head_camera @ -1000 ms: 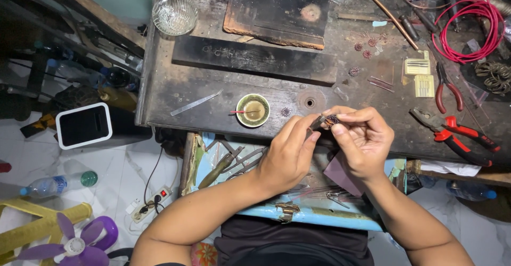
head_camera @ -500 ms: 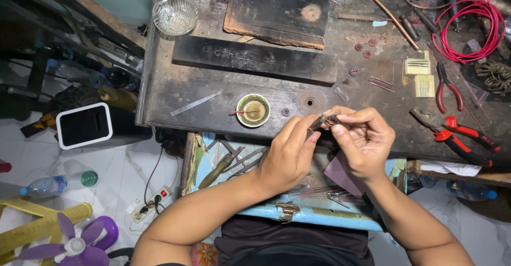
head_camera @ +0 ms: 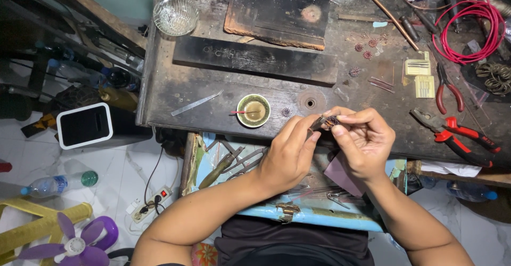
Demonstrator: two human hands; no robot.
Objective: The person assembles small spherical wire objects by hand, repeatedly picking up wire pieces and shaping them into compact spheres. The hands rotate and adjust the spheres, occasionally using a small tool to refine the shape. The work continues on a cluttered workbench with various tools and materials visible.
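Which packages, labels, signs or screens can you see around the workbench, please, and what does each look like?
Two small packets: on the bench right of centre, beside the red-handled pliers; flat, pale yellow rectangles.
Plastic bottle: lying on the floor at left; clear, green cap, pale label band.
White box: on the floor left of the bench; rounded white frame around a dark panel, perhaps a screen.
No signs.

workbench (head_camera: 213,90): dark worn wood, matt | bowl (head_camera: 175,14): clear glass, glossy

Overhead view of a dark, worn table (head_camera: 213,93); left hand (head_camera: 290,151) and right hand (head_camera: 362,143) pinching a small dark metal piece (head_camera: 331,120) together; small round dish (head_camera: 253,110) just left; red-handled pliers (head_camera: 458,135) right; coiled red wire (head_camera: 468,29) far right
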